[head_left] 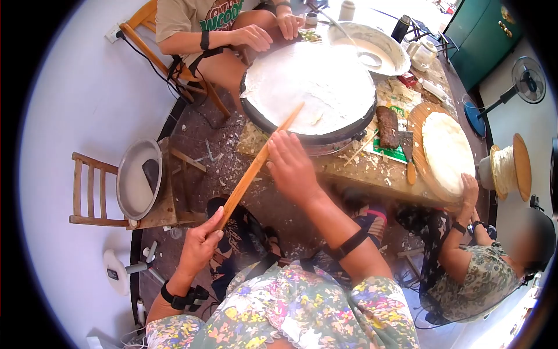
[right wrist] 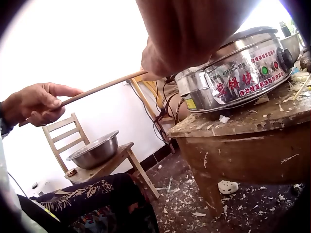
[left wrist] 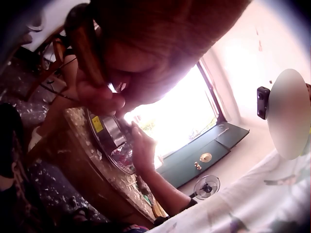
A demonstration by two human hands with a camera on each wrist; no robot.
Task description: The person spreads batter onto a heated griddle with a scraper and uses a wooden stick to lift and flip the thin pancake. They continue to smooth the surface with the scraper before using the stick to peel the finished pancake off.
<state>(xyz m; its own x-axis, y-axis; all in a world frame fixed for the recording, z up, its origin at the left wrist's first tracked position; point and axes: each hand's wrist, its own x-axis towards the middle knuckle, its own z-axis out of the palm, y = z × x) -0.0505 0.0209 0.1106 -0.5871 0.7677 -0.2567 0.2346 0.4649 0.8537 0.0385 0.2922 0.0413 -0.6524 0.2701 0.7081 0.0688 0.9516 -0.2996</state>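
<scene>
our left hand [head_left: 199, 244] grips the stick [head_left: 247, 182], slanting ahead past our straight-fingered right hand [head_left: 294, 170], the nearer to the crepe [head_left: 308, 78].

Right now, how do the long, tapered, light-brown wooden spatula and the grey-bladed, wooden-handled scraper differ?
The spatula looks far longer than the scraper. The spatula is gripped in the left hand, its pointed end over the thin, round white sheet; the scraper lies unheld on the brown wooden table. The spatula looks wooden throughout, whereas the scraper has a grey blade. Both show brown wood.
</scene>
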